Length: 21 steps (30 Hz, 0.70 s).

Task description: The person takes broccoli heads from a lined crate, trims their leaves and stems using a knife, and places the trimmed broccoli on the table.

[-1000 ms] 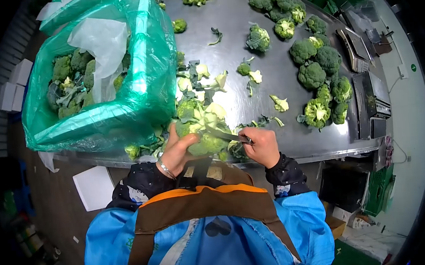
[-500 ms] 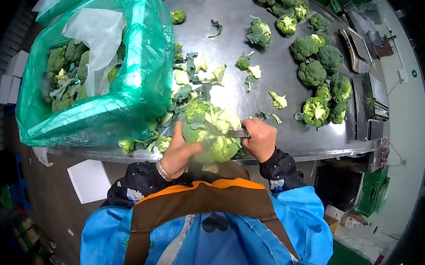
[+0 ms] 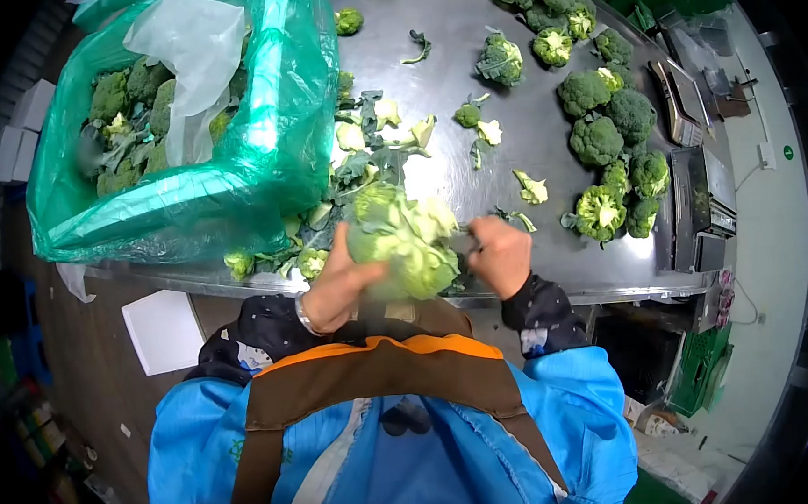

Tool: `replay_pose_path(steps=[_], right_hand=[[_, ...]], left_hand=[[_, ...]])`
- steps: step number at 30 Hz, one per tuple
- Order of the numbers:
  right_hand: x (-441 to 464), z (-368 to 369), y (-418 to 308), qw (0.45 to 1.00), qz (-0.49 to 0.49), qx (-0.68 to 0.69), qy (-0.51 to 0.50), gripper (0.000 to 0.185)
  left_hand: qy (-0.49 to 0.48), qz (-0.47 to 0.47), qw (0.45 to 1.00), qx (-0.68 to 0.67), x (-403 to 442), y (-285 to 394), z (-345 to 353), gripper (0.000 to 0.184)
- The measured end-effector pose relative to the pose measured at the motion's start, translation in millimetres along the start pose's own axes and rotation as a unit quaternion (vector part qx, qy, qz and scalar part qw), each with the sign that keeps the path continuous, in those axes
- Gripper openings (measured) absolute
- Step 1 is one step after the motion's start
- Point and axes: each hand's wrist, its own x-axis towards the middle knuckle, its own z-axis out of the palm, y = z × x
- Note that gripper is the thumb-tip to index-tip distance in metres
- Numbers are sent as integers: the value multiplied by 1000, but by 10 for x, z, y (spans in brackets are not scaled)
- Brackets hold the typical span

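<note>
I grip the broccoli head (image 3: 405, 242) in my left hand (image 3: 339, 286), fingers against its side, over the near edge of the tabletop (image 3: 569, 268). My right hand (image 3: 502, 254) is closed around the blurred knife (image 3: 464, 233) beside it. I judge the head fairly light, its stalks stiff, its florets crumbly; best held by the firmer base, without squeezing.

Pale wall (image 3: 779, 226) at right, shiny metal table (image 3: 386, 57), dark floor (image 3: 93, 358), perhaps wooden.
</note>
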Motion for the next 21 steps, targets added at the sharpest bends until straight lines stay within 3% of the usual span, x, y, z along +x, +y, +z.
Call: replay_pose_path(steps=[1, 3, 4, 5, 7, 8, 9, 10, 12, 14, 16, 17, 18, 20, 21], right_hand=[[-3, -9, 240, 999, 16, -42, 7, 17], [-230, -134, 623, 988, 115, -106, -16, 20], [-215, -249, 393, 996, 54, 29, 69, 11], [-330, -293, 177, 994, 37, 86, 52, 14], [-191, -264, -52, 980, -17, 187, 70, 21], [-132, -189, -104, 958, 53, 281, 23, 22], [-123, -147, -169, 920, 126, 370, -34, 26], [-54, -202, -245, 760, 257, 581, -137, 40], [-40, -18, -368, 552, 209, 791, -160, 63], [85, 55, -434, 582, 207, 757, -212, 70], [261, 10, -538, 674, 175, 688, -204, 75], [319, -30, -566, 692, 165, 669, -217, 77], [348, -42, -578, 728, 142, 636, -214, 76], [404, -65, -602, 795, 99, 563, -203, 76], [386, -22, -570, 840, 63, 519, -148, 71]], left_hand=[[-5, -6, 1000, -5, -40, 44, -23, 66], [-102, 89, 991, 1, -134, 142, -191, 89], [-66, 66, 996, -10, -114, 171, -188, 92], [-27, 15, 999, -17, -213, 180, -193, 95], [-23, 88, 994, 61, -101, 215, -200, 96], [-45, 118, 988, 91, -37, 187, -250, 97], [-63, 141, 981, 114, -23, 139, -260, 98], [-87, 150, 976, 133, 27, 166, -246, 104], [-64, 195, 934, 293, 76, 100, -284, 104], [-104, 229, 839, 483, 73, 232, -168, 98], [-108, 47, 970, 212, 9, 532, -6, 91], [-101, -47, 992, 64, -2, 619, 25, 88], [-69, -57, 996, 2, -8, 630, 38, 80], [-82, -70, 992, 60, 8, 690, 31, 76], [-92, -74, 989, 91, 27, 722, 34, 74]])
